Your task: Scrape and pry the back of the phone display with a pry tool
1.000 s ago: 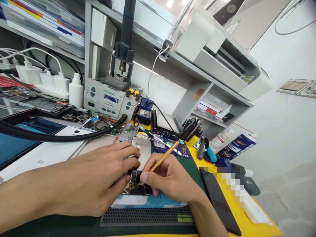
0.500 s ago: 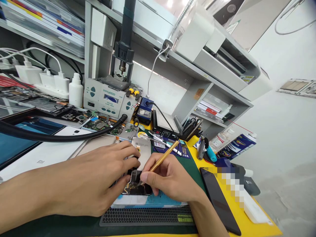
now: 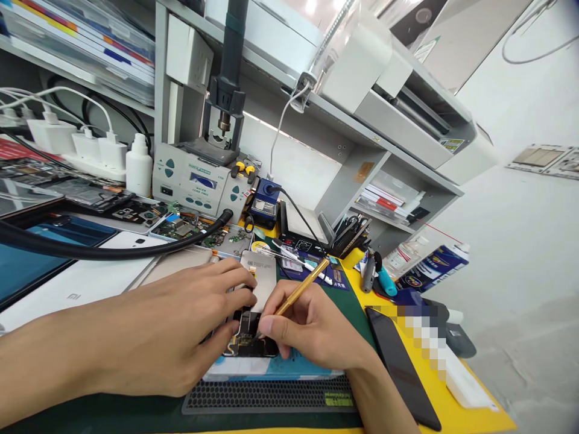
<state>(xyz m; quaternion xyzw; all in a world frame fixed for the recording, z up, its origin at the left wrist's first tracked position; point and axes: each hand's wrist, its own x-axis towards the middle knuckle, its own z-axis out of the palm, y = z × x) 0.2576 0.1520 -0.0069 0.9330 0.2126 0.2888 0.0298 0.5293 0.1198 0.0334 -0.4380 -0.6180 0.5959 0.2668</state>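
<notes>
Nothing visibly moves since earlier; right hand (image 3: 312,330) pinches gold tool (image 3: 303,286); left hand (image 3: 185,322), grip unclear, lies at nine o'clock of opened phone (image 3: 260,348), which a tool slip could scratch.

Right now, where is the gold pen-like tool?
Near the head view's middle: the gold tool slants in the right hand, its lower end at the opened phone.

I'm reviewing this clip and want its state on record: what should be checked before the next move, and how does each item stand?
1. Gold pen-like tool held in the right hand: ok.
2. Left hand at the opened phone: ok.
3. Opened phone lying on the blue-and-white pad: ok.
4. Tool tip touching the parts inside: cannot tell, too small and dark.
5. Whole phone in clear view: not ok, the hands cover some of it.
</notes>
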